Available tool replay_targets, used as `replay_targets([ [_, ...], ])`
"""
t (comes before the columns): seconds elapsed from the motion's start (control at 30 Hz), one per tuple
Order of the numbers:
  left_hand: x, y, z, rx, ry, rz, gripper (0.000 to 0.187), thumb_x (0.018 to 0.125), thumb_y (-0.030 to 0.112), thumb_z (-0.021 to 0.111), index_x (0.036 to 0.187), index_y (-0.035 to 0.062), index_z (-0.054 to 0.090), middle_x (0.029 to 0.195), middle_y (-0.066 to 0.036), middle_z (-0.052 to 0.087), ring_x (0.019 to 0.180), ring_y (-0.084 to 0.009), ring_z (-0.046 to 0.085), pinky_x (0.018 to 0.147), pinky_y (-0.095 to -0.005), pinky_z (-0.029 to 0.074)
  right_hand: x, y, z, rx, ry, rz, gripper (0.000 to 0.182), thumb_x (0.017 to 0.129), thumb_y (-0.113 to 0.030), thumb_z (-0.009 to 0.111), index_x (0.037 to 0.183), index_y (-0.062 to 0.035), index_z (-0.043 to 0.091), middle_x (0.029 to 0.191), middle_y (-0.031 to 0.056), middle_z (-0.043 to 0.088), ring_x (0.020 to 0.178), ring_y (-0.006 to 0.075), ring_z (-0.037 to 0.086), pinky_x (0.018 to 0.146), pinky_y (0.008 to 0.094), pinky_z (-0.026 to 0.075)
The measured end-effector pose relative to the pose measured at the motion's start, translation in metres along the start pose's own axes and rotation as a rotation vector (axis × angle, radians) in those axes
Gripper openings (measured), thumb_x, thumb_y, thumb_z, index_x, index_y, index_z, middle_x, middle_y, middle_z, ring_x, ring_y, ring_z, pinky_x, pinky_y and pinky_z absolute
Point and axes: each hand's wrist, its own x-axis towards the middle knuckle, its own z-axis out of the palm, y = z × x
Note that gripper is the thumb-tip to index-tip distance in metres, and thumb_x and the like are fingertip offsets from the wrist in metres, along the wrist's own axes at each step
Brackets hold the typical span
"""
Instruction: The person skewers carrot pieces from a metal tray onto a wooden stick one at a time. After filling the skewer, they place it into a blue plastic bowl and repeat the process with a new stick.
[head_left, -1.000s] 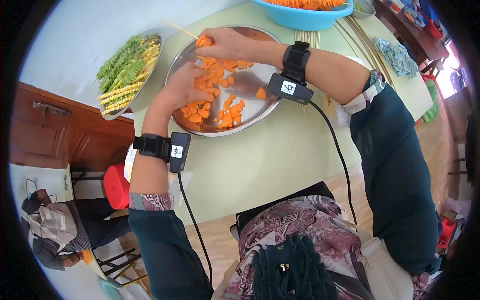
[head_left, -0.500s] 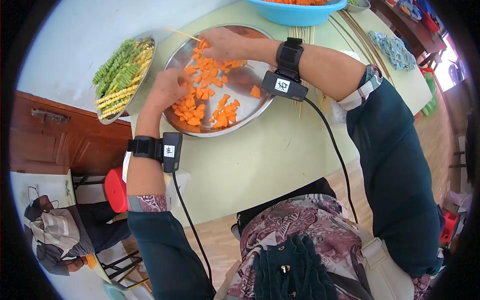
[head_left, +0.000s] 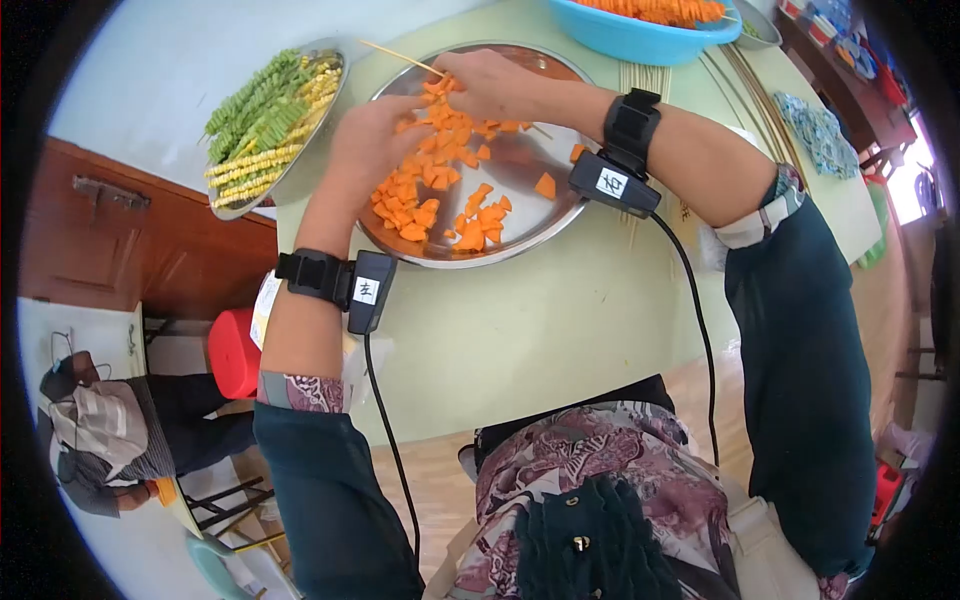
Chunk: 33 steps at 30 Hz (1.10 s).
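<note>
A wide metal basin (head_left: 535, 215) holds many cut carrot pieces (head_left: 405, 200), heaped mostly on its left side. Over its far part, my right hand (head_left: 487, 85) is closed around a thin wooden skewer (head_left: 395, 53), whose bare end sticks out to the upper left. Carrot chunks sit along the skewer just under my right fingers. My left hand (head_left: 372, 140) is close by on the left, fingers pinched, with a bit of orange carrot showing at the fingertips. Both wrists wear black straps with small boxes and cables.
Left of the basin stands a bowl (head_left: 225, 212) of spiral-cut green vegetables and skewered corn. A blue tub (head_left: 620, 38) with threaded carrot skewers is at the back. Bare skewers (head_left: 640, 82) and a patterned cloth (head_left: 815, 135) lie on the right. Another person sits at lower left near a red stool (head_left: 233, 352).
My left hand has risen from the carrot heap toward the skewer and my right hand. My right hand stays on the skewer. The whole view has shifted slightly.
</note>
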Motion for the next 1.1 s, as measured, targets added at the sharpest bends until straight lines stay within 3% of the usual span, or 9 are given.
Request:
replay_targets([
  [0.07,0.002,0.012,0.001,0.065,-0.084,0.162,0.024,0.07,0.016,0.065,0.093,0.0081,0.065,0.079,-0.01,0.063,0.074,-0.0273,0.06,0.066,-0.0357,0.046,-0.001,-0.006,-0.005,0.067,-0.064,0.057,0.029,0.076,-0.009,0.05,0.104,-0.003,0.053,0.081,0.0162,0.061,0.062,0.0248,0.062,0.063,0.036,0.049],
  [0.27,-0.005,0.027,0.02,0.0,-0.292,0.354,0.019,0.071,0.007,0.063,0.09,0.0059,0.066,0.085,-0.012,0.06,0.077,-0.0263,0.058,0.069,-0.033,0.047,0.0,-0.005,-0.005,0.144,-0.102,0.086,0.029,0.077,-0.007,0.048,0.105,-0.0024,0.052,0.082,0.0163,0.062,0.057,0.0216,0.062,0.058,0.0339,0.05],
  [0.4,-0.004,0.024,0.032,0.116,-0.306,0.245,0.017,0.071,0.008,0.062,0.087,0.0056,0.065,0.088,-0.012,0.059,0.084,-0.0267,0.057,0.073,-0.035,0.047,0.001,0.014,0.007,0.042,0.018,-0.099,0.03,0.076,-0.008,0.05,0.105,-0.0024,0.053,0.079,0.0165,0.061,0.058,0.0224,0.061,0.059,0.0332,0.05],
  [0.47,-0.003,0.02,0.036,0.168,-0.337,0.207,0.018,0.068,0.008,0.061,0.086,0.0082,0.066,0.085,-0.012,0.059,0.086,-0.0291,0.057,0.071,-0.0396,0.046,-0.001,-0.002,-0.005,0.214,-0.121,0.093,0.029,0.073,-0.013,0.054,0.1,-0.002,0.054,0.086,0.021,0.06,0.081,0.0348,0.059,0.072,0.0405,0.047],
  [0.77,-0.002,0.024,0.03,0.159,-0.392,0.196,0.012,0.066,0.013,0.063,0.071,0.0029,0.06,0.075,-0.015,0.058,0.072,-0.0305,0.057,0.063,-0.0404,0.045,0.001,-0.007,-0.006,0.182,-0.066,-0.051,0.032,0.074,-0.011,0.056,0.104,-0.0004,0.052,0.086,0.022,0.06,0.08,0.0366,0.058,0.071,0.04,0.046],
  [0.87,-0.005,0.02,0.028,-0.032,-0.297,0.152,0.015,0.064,0.015,0.064,0.071,0.0023,0.06,0.071,-0.015,0.059,0.07,-0.03,0.058,0.061,-0.0391,0.045,0.003,-0.02,-0.015,0.311,-0.238,0.33,0.033,0.074,-0.01,0.056,0.105,-0.0002,0.051,0.087,0.0215,0.06,0.081,0.0351,0.059,0.072,0.0395,0.046],
  [0.97,0.002,0.01,0.019,0.044,-0.123,0.189,0.019,0.064,0.009,0.066,0.079,0.001,0.058,0.075,-0.015,0.062,0.063,-0.0262,0.061,0.058,-0.0339,0.048,-0.001,0.007,-0.005,0.141,-0.012,-0.047,0.033,0.074,-0.008,0.056,0.106,-0.0008,0.052,0.088,0.0213,0.06,0.083,0.0331,0.059,0.074,0.0391,0.046],
  [1.03,0.002,0.003,0.007,-0.597,-0.04,-0.3,0.009,0.066,0.003,0.06,0.074,-0.0009,0.059,0.062,-0.011,0.06,0.062,-0.0207,0.063,0.051,-0.0306,0.048,-0.002,-0.005,-0.011,0.24,-0.033,0.091,0.032,0.074,-0.008,0.055,0.105,-0.0016,0.052,0.087,0.0213,0.06,0.083,0.034,0.058,0.074,0.0397,0.045],
  [1.1,0.004,-0.004,-0.013,-0.781,0.16,-0.388,0.012,0.074,0.004,0.059,0.082,-0.005,0.058,0.069,-0.013,0.061,0.064,-0.0185,0.064,0.05,-0.0269,0.05,-0.002,-0.014,-0.016,0.15,-0.008,0.075,0.031,0.074,-0.009,0.054,0.105,-0.0028,0.052,0.087,0.0208,0.06,0.083,0.0347,0.058,0.073,0.04,0.046],
])
